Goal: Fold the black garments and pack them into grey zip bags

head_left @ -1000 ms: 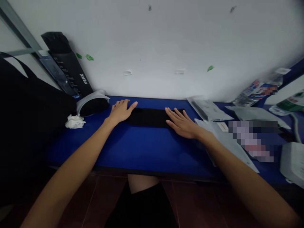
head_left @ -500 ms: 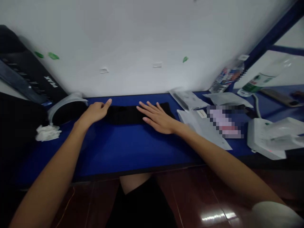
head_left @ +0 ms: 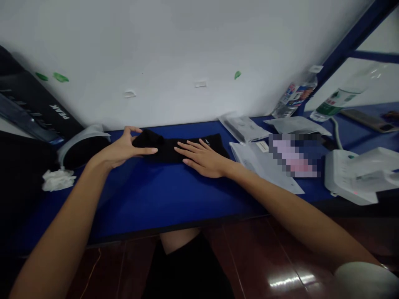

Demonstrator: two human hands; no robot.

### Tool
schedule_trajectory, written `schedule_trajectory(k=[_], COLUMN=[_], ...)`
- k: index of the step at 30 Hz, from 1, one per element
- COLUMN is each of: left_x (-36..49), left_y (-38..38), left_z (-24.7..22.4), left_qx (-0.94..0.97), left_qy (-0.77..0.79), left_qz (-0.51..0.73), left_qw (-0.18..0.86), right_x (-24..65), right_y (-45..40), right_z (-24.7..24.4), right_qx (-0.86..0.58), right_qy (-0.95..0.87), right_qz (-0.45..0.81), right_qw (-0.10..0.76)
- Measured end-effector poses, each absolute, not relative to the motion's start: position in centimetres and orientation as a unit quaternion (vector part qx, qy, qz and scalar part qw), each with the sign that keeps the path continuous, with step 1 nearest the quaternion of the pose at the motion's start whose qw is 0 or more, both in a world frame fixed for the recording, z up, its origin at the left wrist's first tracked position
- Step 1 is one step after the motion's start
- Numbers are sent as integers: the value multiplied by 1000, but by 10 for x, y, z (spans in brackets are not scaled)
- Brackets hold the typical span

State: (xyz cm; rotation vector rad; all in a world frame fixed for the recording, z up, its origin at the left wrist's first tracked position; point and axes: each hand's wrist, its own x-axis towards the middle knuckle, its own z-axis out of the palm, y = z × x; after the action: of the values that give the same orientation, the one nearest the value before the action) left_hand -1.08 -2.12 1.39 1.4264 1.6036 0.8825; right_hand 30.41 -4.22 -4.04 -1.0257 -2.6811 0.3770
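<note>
A long, flat strip of black cloth (head_left: pixel 170 150) with small white print near its right end lies across the blue table. My left hand (head_left: pixel 123 148) grips its left end between thumb and fingers; that end is raised and folded over toward the right. Some of the left fingers are hidden behind the fabric. Fingers spread, my right hand (head_left: pixel 205 160) rests flat on the right half of the cloth. Whether the piece is a sleeve or another garment cannot be made out.
To the right lie clear plastic packets (head_left: pixel 245 128), a flat plastic bag (head_left: pixel 262 164), and a white device in its stand (head_left: pixel 349 176). Two bottles, one a green-labelled bottle (head_left: pixel 333 104), stand behind. Crumpled tissue (head_left: pixel 58 180) and a black PEAK bag (head_left: pixel 46 104) are at left.
My left hand has taken hold of the cloth's left end and lifted it, folding it inward. The right hand stays flat on the cloth, and the white print now shows.
</note>
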Motion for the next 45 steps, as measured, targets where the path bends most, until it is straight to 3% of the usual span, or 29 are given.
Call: schedule_trajectory(k=[6, 10, 18, 27, 39, 45], left_x=[8, 22, 40, 70, 68, 65], left_y=[-19, -18, -27, -41, -37, -34], left_z=[4, -9, -19, -37, -36, -38], left_qx=[470, 465, 520, 554, 464, 460], left_qy=[527, 466, 414, 465, 490, 554], left_qz=[492, 490, 483, 521, 592, 578], left_qw=[509, 572, 569, 452, 442, 384], right_x=[305, 306, 306, 303, 307, 310], right_y=[-44, -44, -46, -49, -49, -47], right_z=[-41, -40, -43, -40, -31, -30], right_qx=[-382, -391, -386, -376, -357, -318], right_qy=[-906, -900, -901, -906, -915, -929], right_qz=[122, 132, 136, 136, 148, 143], right_qw=[138, 137, 143, 138, 118, 125])
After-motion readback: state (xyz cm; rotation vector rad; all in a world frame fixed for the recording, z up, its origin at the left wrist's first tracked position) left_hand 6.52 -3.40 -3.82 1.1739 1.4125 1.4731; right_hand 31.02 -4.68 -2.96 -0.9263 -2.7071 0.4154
